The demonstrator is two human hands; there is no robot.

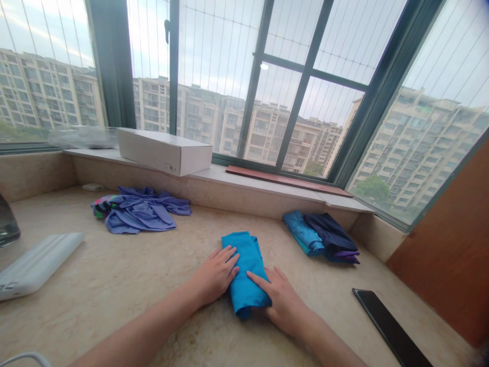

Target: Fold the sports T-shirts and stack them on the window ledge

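Observation:
A bright blue garment [248, 278], folded into a narrow bundle, lies on the stone-patterned counter in front of me. My left hand [216, 272] rests along its left side, with the fingers stretched out flat on the fabric. At the lower right edge, my right hand [284, 295] has one digit on top of the cloth and the others at its side and partly beneath, gripping it. Farther right lies a pile of folded clothes [324, 237] in blue, navy and purple. To the back left is a crumpled heap of purple-blue clothing [141, 209] with a multicoloured patterned piece.
A white box [164, 150] sits on the window ledge, with clear plastic packaging [82, 136] beside it. A black phone-like slab [387, 323] lies at right. On the left are a white, rounded device [40, 262] and a dark object [7, 224]. A wooden panel [446, 244] borders the right side.

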